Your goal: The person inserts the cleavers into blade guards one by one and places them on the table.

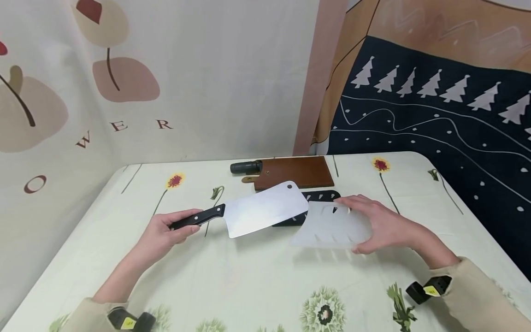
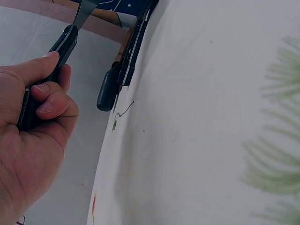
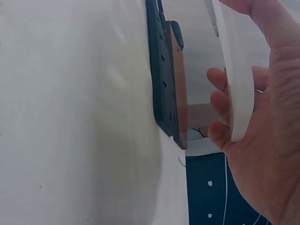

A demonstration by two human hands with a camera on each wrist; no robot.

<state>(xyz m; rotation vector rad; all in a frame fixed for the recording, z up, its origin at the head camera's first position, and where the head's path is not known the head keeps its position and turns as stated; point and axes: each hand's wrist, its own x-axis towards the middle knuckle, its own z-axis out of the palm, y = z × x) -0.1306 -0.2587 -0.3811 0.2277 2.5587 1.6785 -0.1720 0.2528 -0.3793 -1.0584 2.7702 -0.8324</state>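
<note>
My left hand (image 1: 168,230) grips the black riveted handle of a cleaver (image 1: 265,210), held above the table with its broad blade pointing right. In the left wrist view the fingers (image 2: 51,105) wrap round that handle. My right hand (image 1: 383,226) holds a translucent white slotted blade guard (image 1: 332,226) by its right end, thumb below and fingers above. The right wrist view shows this guard (image 3: 236,93) edge-on between thumb and fingers. The far end of the cleaver's blade comes right up to the guard's left edge in the head view.
Behind the cleaver a black slotted blade guard (image 1: 290,220) lies on the table, partly hidden. Farther back is a brown leather sheath (image 1: 294,171) with a dark handle (image 1: 244,167) at its left end. A flowered white cloth (image 1: 249,286) covers the table; curtains hang behind.
</note>
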